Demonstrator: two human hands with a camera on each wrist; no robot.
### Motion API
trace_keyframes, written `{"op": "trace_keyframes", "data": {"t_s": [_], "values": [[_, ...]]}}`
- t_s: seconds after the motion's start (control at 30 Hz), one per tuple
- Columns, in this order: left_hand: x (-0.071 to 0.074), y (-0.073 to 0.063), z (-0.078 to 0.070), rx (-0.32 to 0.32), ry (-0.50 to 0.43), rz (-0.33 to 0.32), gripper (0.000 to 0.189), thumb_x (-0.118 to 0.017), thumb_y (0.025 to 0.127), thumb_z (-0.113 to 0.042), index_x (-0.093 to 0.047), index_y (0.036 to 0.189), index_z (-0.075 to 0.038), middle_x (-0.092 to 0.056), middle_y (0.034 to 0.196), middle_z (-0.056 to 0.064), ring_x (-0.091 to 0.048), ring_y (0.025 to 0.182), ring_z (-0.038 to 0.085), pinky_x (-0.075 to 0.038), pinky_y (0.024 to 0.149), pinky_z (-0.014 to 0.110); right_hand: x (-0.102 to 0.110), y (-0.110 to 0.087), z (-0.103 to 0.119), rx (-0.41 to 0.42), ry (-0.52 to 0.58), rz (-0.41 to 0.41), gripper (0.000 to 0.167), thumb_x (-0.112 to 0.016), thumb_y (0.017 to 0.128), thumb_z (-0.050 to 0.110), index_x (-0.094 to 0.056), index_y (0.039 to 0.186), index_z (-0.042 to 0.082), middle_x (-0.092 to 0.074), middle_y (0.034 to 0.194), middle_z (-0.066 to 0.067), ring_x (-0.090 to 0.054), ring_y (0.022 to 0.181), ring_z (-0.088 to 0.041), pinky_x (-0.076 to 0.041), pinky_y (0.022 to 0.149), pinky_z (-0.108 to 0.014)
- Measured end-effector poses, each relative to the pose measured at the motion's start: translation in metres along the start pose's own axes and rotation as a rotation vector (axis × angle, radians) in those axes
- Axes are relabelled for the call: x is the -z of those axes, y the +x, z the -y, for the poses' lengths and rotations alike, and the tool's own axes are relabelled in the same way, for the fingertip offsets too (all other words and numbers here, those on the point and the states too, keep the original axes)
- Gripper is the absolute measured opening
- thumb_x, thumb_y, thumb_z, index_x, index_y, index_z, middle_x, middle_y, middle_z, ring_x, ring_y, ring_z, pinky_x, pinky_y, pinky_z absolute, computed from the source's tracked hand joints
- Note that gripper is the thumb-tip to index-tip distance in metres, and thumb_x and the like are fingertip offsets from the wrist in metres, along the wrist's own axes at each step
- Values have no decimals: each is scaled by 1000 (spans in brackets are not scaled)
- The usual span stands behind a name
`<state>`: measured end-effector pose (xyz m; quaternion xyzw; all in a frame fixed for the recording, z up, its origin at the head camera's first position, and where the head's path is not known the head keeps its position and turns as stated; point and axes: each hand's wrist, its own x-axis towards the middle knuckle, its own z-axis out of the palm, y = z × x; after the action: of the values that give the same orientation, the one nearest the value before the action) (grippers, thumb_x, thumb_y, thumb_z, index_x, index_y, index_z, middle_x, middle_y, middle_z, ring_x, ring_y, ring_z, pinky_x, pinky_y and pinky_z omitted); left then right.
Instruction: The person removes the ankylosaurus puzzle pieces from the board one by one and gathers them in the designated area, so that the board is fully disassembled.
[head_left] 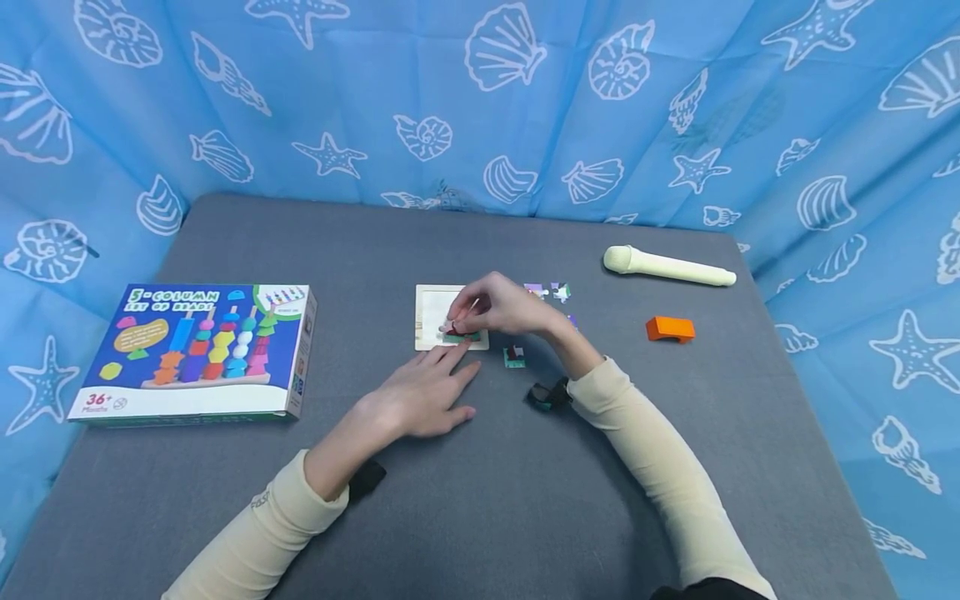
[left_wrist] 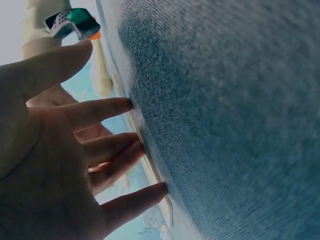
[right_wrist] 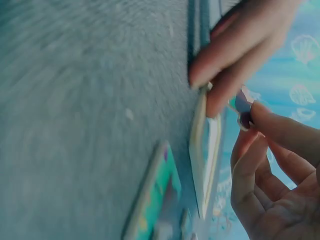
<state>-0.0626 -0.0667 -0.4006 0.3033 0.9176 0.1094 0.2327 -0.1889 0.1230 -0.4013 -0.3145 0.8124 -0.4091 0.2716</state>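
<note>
A wooden puzzle tray (head_left: 419, 320) with a pale base lies at mid-table. My right hand (head_left: 502, 307) is over it, pinching a small jigsaw piece (right_wrist: 243, 106) between thumb and fingers. Green puzzle artwork shows low in the tray under those fingers, partly hidden by them. My left hand (head_left: 420, 398) lies palm down with fingers spread, its fingertips at the tray's near edge; the left wrist view shows the fingers (left_wrist: 112, 110) straight along that edge. Just right of the tray sits a loose green jigsaw piece (head_left: 514, 357) with a dark and white picture.
More jigsaw pieces (head_left: 560, 292) lie beyond my right wrist, partly covered by it. Farther right are an orange arch block (head_left: 671, 329) and a cream microphone-shaped object (head_left: 667, 266). A boxed bead set (head_left: 202, 350) occupies the left side. A blue shell-print curtain (head_left: 480, 100) hangs behind the table.
</note>
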Motion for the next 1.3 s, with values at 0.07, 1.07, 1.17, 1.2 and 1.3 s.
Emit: {"op": "trace_keyframes", "data": {"t_s": [0.07, 1.07, 1.17, 1.2, 1.3], "values": [[0, 0, 0, -3, 2, -1, 70, -58, 112, -48, -40, 169, -12, -20, 183, 15, -23, 169, 36, -28, 135, 58, 4, -8, -2, -14, 41, -9, 13, -78, 98, 1, -80, 110, 1, -81, 102, -14, -74, 88, -16, -63, 82, -29], [2, -4, 1, -10, -21, -4, 72, -58, 112, -47, -36, 170, -12, -16, 184, 14, -23, 169, 37, -26, 137, 58, 45, -102, -50, -171, -73, 18, 11, -77, 97, -1, -82, 107, 0, -81, 102, -16, -68, 85, -13, -58, 76, -20], [2, -3, 1, -10, -18, -1, 72, -58, 112, -47, -36, 171, -12, -16, 184, 14, -23, 169, 36, -26, 137, 57, 44, -103, -47, -172, -111, 8, 10, -77, 97, -2, -83, 104, 1, -81, 101, -15, -68, 84, -15, -57, 74, -20], [2, -3, 1, -9, -19, 1, 72, -58, 112, -47, -36, 171, -12, -16, 184, 14, -22, 169, 36, -26, 137, 57, 44, -103, -47, -173, -122, 4, 10, -77, 97, -2, -83, 104, 1, -82, 101, -14, -68, 84, -15, -57, 74, -20], [2, -3, 1, -7, -22, 4, 72, -57, 112, -47, -35, 171, -13, -15, 184, 13, -21, 170, 36, -25, 137, 58, 44, -103, -46, -185, -150, -12, 10, -77, 97, -1, -83, 103, 2, -82, 101, -13, -69, 85, -17, -57, 74, -20]]}}
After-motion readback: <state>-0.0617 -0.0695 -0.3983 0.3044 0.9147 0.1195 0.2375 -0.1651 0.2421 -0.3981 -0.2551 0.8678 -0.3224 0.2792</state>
